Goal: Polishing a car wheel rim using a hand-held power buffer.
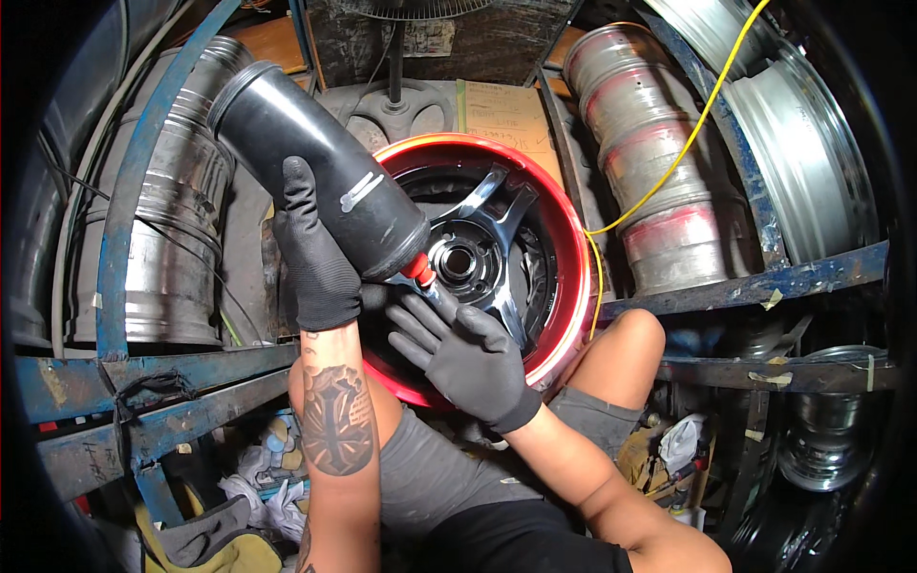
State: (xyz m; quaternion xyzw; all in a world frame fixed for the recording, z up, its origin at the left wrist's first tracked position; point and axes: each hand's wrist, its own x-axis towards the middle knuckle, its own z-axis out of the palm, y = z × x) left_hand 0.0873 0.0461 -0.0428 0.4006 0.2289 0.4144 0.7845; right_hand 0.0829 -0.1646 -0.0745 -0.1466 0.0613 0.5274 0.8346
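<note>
My gloved left hand (313, 253) is closed around a large black bottle (320, 158), its thumb lying along the side. The bottle is tilted, with its red nozzle (418, 269) pointing down to the right. Just below the nozzle, my gloved right hand (470, 365) is turned palm up with the fingers stretched out. Whether anything lies on the fingertips is too small to tell. Behind both hands is a car wheel (577, 258) with a glossy red rim and dark, shiny spokes; it stands between my bare knees. The bottle and my right hand cover its left and lower parts.
Stacked metal wheel rims stand at the left (172, 263) and right (645, 153). A blue metal frame (745, 288) borders the work spot. The yellow cable (702, 124) hangs down past the red wheel. A fan base (396, 107) and cardboard (506, 110) are behind.
</note>
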